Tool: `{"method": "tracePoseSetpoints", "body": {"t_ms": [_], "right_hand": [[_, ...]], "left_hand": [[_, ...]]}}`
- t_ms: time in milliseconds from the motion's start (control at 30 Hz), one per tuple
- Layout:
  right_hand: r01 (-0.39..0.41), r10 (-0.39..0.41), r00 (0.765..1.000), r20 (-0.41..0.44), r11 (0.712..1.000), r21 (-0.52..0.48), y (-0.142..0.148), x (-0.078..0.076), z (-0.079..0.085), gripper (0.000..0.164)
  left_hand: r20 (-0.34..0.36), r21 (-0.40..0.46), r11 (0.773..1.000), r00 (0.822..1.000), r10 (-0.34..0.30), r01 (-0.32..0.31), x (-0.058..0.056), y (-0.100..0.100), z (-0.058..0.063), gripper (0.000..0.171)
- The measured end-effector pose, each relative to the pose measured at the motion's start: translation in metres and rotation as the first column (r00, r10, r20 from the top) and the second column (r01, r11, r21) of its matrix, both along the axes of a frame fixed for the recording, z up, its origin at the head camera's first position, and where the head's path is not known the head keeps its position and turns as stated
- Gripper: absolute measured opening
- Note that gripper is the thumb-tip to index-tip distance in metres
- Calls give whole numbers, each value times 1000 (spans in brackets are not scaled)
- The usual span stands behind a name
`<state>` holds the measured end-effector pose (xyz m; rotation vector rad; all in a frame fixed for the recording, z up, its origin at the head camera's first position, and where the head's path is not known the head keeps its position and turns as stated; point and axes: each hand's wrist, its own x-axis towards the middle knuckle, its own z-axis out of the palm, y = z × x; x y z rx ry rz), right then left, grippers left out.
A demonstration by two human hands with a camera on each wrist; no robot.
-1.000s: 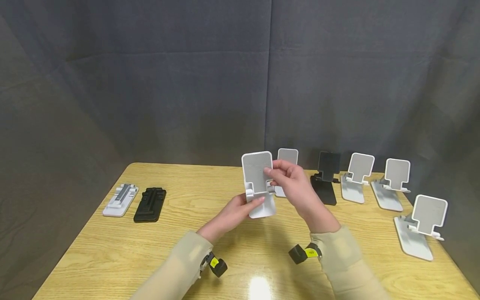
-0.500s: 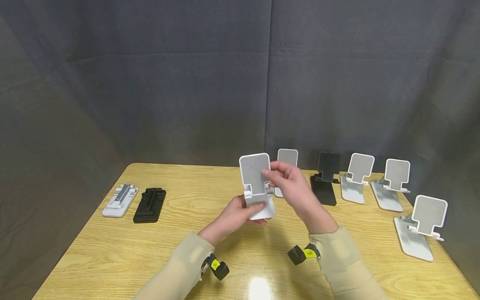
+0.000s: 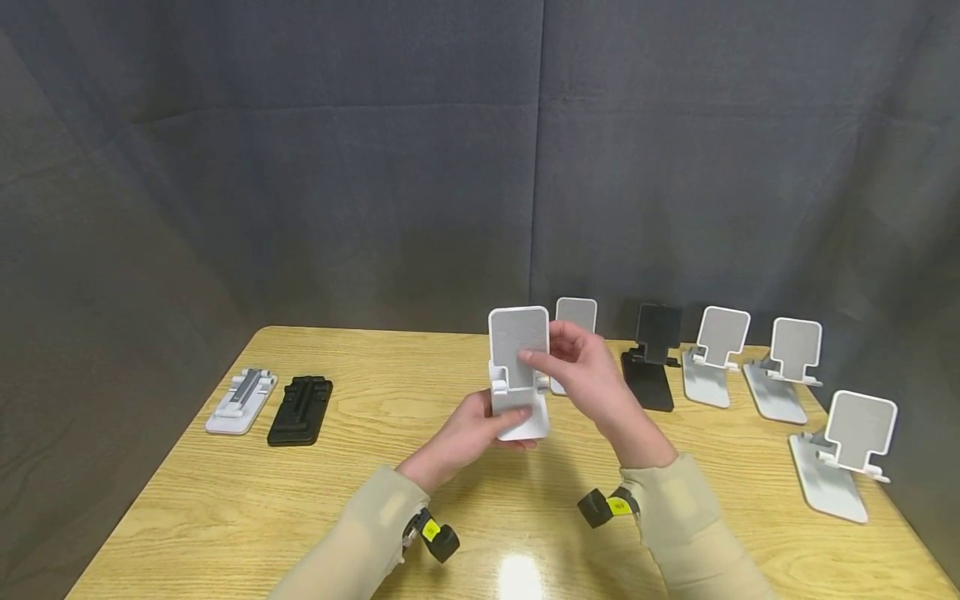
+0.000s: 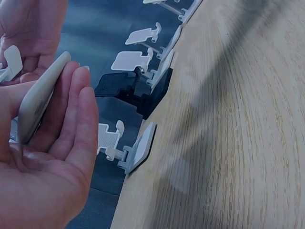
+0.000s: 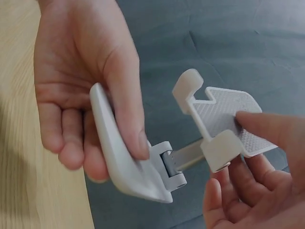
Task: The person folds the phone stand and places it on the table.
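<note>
A white phone stand (image 3: 517, 333) with a grey pad is held up above the table, its back plate unfolded from the base. My left hand (image 3: 468, 429) grips the base (image 5: 114, 152), thumb on top and fingers beneath. With thumb in front and fingers behind, my right hand (image 3: 588, 375) pinches the padded plate (image 5: 221, 112) by its right edge. In the right wrist view a metal arm (image 5: 188, 155) joins base and plate at a hinge. The left wrist view shows the base edge-on in the left hand (image 4: 52, 157).
Unfolded stands line the table's right: a white one (image 3: 576, 310) partly behind my right hand, a black one (image 3: 658, 333), and white ones (image 3: 722, 333), (image 3: 795, 346), (image 3: 858, 429). A folded white stand (image 3: 242, 402) and a folded black stand (image 3: 300, 410) lie left. A dark curtain (image 3: 375, 208) hangs behind.
The padded plate has shifted slightly right and turned straighter to the head camera. Both hands keep their hold on the phone stand.
</note>
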<state>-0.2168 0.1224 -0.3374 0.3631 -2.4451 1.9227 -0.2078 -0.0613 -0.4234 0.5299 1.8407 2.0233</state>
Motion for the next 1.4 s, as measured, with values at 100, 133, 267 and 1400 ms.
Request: {"method": "tracePoseSetpoints", "body": {"t_ms": [100,133,267,1400], "right_hand": [[22,-21,1000,-11,999,29,3,-1,-1,46],[20,-20,1000,-13,999,37,4,-2,-1,49],[-34,33,999,11,999,39,8,-5,-2,56],[-24,28,995,-94,999,45,14,-13,-10,34]], "left_hand": [[1,-4,1000,1000,0,0,1,1,1,35],[-2,-4,1000,1000,-2,2,1,1,1,34],[-20,-6,1000,1000,-21,21,2,0,1,34],[-8,29,996,997,-79,79,7,8,11,31]]}}
